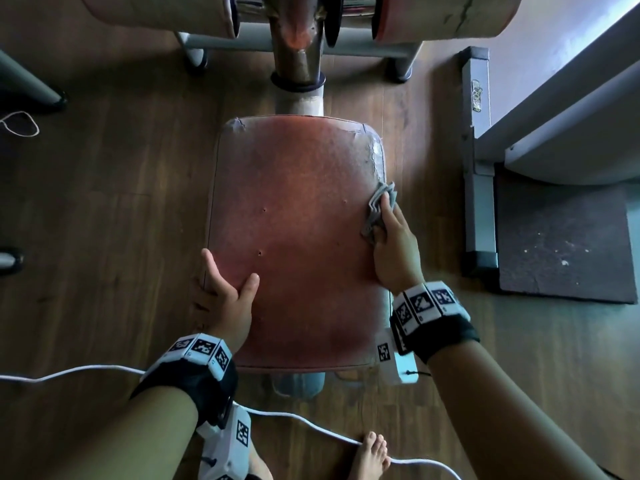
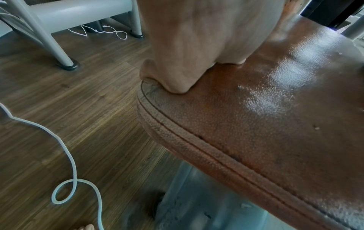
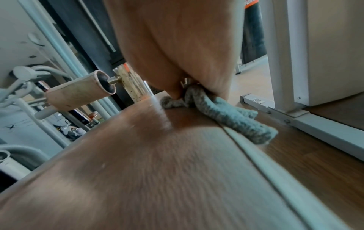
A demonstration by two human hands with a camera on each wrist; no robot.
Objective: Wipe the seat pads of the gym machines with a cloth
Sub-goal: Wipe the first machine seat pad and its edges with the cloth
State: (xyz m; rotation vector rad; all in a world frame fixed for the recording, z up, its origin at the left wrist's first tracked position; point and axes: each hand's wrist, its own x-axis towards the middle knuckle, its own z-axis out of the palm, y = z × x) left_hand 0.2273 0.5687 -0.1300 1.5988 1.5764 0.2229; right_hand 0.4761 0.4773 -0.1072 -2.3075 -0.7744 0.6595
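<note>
A worn reddish-brown seat pad (image 1: 294,237) fills the middle of the head view. My left hand (image 1: 227,285) holds its left edge, thumb and forefinger on top, the other fingers curled down over the side. In the left wrist view that hand (image 2: 197,38) rests on the pad (image 2: 256,124) at its seam. My right hand (image 1: 389,233) grips a bunched grey cloth (image 1: 379,209) and presses it on the pad's right edge, below a cracked patch. The right wrist view shows the cloth (image 3: 216,112) hanging partly over the edge of the pad (image 3: 157,171).
Two pink roller pads (image 1: 156,12) (image 1: 450,15) and a metal post (image 1: 298,64) stand beyond the seat. A grey machine frame (image 1: 479,168) and black mat (image 1: 561,237) lie to the right. A white cable (image 1: 294,417) crosses the wooden floor by my bare foot (image 1: 370,455).
</note>
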